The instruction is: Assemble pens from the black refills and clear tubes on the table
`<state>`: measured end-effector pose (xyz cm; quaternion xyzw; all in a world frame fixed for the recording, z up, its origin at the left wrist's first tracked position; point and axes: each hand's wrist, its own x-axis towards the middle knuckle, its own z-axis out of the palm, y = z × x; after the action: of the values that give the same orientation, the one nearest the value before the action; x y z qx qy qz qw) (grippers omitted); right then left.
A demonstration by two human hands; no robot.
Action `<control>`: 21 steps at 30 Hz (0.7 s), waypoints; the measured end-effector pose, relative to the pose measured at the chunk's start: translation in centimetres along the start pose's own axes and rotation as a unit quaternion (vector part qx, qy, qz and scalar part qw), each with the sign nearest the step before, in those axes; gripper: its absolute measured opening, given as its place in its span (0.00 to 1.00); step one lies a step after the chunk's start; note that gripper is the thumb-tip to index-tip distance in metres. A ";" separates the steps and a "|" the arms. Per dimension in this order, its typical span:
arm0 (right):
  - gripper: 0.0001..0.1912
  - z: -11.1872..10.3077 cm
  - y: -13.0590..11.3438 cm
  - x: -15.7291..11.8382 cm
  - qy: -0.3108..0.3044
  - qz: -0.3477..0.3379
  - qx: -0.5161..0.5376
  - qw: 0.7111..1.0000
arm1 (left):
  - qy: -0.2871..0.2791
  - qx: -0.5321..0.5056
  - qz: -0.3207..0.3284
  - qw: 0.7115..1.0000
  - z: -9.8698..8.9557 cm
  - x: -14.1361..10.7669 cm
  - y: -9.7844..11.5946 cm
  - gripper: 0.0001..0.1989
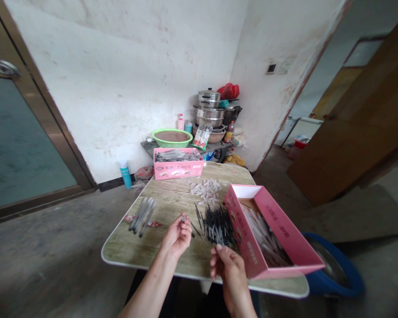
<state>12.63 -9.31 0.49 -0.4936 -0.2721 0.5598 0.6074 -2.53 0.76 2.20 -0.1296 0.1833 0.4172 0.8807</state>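
My left hand is raised above the middle of the table, its fingers curled in a pinch. Something small and pale shows at its fingertips, too small to name. Lower and to the right, my right hand has thumb and index finger pressed together; what they hold, if anything, I cannot make out. Just beyond it lies a heap of thin black pen parts, some with pale ends. Several small whitish translucent pieces are scattered behind the heap. On the left, several grey pens lie side by side with dark ends towards me.
An open pink box holding pale pen barrels stands on the table's right side. A second pink box, full of pens, is at the far edge. Behind it are a green basin and stacked pots. A blue tub sits lower right.
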 end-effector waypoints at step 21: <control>0.11 4.7 2.5 4.4 -0.001 -0.234 -0.695 0.680 | 0.060 0.105 0.223 0.967 0.7 -0.6 -0.9 0.06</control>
<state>8.49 -4.00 -1.06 -0.6938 -0.6898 0.0500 0.2008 -2.05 0.10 3.18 -0.0172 0.3033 0.5731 0.7611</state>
